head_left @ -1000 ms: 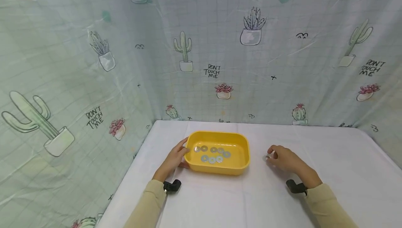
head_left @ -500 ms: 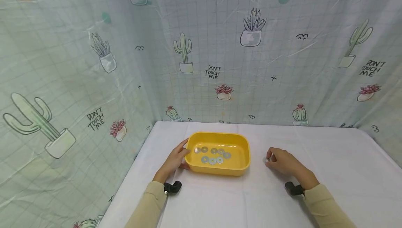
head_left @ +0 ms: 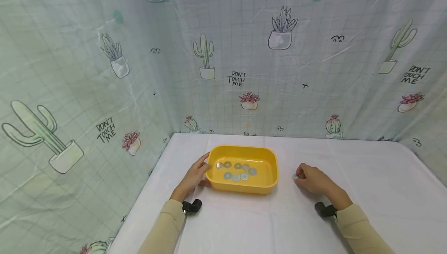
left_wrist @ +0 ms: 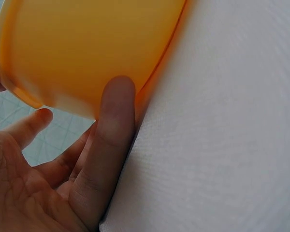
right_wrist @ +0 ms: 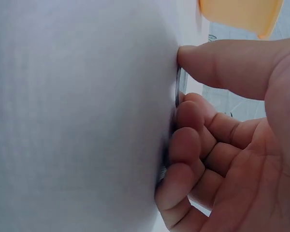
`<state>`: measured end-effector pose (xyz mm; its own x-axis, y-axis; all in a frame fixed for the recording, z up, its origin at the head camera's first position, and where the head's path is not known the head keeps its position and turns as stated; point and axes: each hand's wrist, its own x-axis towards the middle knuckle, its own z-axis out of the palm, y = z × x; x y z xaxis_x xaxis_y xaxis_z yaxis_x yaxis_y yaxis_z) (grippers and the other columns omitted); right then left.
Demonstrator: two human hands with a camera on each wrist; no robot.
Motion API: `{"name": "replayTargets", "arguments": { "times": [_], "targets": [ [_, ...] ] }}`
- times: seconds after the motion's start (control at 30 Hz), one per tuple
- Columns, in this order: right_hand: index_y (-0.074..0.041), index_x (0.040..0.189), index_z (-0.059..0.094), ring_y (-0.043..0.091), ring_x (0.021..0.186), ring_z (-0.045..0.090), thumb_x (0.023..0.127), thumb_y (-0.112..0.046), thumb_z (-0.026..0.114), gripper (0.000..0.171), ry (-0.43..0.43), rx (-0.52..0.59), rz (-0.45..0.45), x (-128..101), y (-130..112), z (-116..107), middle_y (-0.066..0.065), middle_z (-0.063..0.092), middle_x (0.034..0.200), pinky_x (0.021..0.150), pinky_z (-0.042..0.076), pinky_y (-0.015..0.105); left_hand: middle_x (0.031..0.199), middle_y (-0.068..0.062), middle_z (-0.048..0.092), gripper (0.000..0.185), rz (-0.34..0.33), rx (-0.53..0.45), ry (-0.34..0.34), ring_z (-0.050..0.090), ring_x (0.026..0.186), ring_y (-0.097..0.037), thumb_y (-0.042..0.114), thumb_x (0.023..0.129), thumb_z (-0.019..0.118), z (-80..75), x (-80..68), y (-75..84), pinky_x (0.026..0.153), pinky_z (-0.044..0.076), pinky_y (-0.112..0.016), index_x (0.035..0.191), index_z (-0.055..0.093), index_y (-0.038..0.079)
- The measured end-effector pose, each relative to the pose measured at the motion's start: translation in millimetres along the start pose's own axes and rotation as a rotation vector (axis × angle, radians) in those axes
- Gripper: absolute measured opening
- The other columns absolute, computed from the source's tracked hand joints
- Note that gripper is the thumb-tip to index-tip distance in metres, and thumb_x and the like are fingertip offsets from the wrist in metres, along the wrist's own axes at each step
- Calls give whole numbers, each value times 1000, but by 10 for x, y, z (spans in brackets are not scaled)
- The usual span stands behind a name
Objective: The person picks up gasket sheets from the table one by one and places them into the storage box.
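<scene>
A yellow plastic tray (head_left: 244, 188) stands on the white-covered table with several flat metal washers (head_left: 252, 171) lying in it. My left hand (head_left: 191, 178) grips the tray's left end, some fingers at the rim. In the left wrist view one finger (left_wrist: 117, 116) lies against the tray's outer wall (left_wrist: 87, 53). To the right of the tray, my right hand (head_left: 314, 180) is down at the table, pinching a single washer (head_left: 294, 177) at its edges. In the right wrist view that washer (right_wrist: 178, 87) shows as a thin edge between thumb and curled fingers.
White cloth (head_left: 241, 223) covers the table. A curtain printed with cacti (head_left: 279, 102) hangs behind and along the left side. Each wrist wears a small black camera, such as the right one (head_left: 324, 209).
My right hand has shifted slightly left, its thumb and fingers drawing together on the single washer. The left hand and the tray stay in place.
</scene>
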<state>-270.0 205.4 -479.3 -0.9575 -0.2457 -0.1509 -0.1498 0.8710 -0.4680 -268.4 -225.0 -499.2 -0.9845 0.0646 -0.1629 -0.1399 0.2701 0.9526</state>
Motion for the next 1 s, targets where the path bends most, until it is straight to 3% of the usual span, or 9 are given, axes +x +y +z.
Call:
{"name": "replayTargets", "arguments": {
  "times": [0.5,0.83,1.0],
  "targets": [
    [0,107,56,21,85,53,90,-16,72,29,-19,79,20,7,-19,-20,9,58,93,73,51,33,125,-16,55,59,8,4,-3,65,90,-23,28,103,50,-12,8,12,68,66,-38,159,34,36],
    [-8,107,51,19,78,50,91,-11,72,27,14,67,-68,5,-34,40,5,54,86,66,44,30,126,-16,57,59,3,7,5,65,92,-23,29,103,50,-5,-1,-10,68,67,-38,160,34,35],
    [-11,106,56,18,70,48,91,-9,70,21,29,69,-115,-12,-52,55,3,53,78,60,40,28,126,-16,57,59,1,8,0,66,91,-23,30,103,50,1,4,-27,69,66,-37,159,34,36]
  ]
}}
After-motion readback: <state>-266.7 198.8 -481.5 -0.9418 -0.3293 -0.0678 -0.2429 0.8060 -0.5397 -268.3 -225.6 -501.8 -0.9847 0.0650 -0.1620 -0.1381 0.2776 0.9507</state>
